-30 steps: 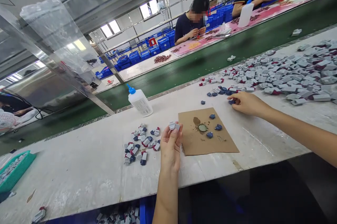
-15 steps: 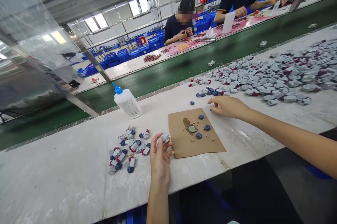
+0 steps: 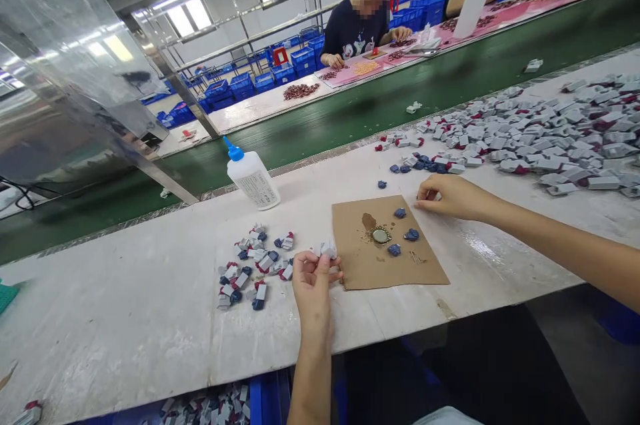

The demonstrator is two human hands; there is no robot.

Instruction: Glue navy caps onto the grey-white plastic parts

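Note:
My left hand (image 3: 314, 288) pinches a small light grey plastic piece (image 3: 327, 250) between thumb and fingers, just left of a brown cardboard sheet (image 3: 360, 272). On the sheet are a round metal-rimmed dish (image 3: 381, 235), wet brown stains, a few thin small pieces (image 3: 416, 257) and dark blue lumps (image 3: 411, 234). My right hand (image 3: 453, 197) rests by the sheet's upper right corner with its fingers curled together; what they hold, if anything, is hidden. A pile of grey pieces with blue and dark red parts (image 3: 257, 258) lies left of my left hand.
A white bottle with a blue nozzle (image 3: 253, 178) stands behind the left pile. A large heap of grey and red pieces (image 3: 550, 138) covers the right side. Beyond runs a green conveyor belt (image 3: 310, 135); co-workers (image 3: 357, 32) sit across it. A blue bin (image 3: 265, 402) is below the table edge.
The view has shifted, so the table things appear farther right and slightly higher. My right fingers have curled in more. My left hand still holds the grey piece. A co-worker's hands have moved apart.

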